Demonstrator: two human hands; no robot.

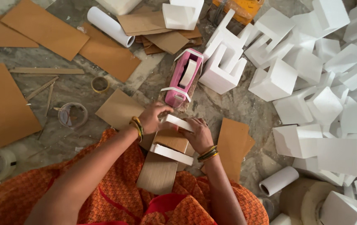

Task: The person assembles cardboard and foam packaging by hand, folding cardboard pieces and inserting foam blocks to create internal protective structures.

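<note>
Partly assembled: left hand point(152, 116) and right hand point(198, 134) pinching upper foam strip point(177, 122) on cardboard sheet point(164, 160); lower foam strip point(171, 153) seemingly placed; taping apparently undone.

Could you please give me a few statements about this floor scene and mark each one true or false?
1. Both hands, the left hand and the right hand, are on a white foam piece. True.
2. The pink tape dispenser lies behind the person. False: it lies on the floor just beyond the hands.
3. A pile of white foam blocks fills the person's right side. True.
4. The cardboard sheets are stacked on a table. False: they lie on the floor.
</note>
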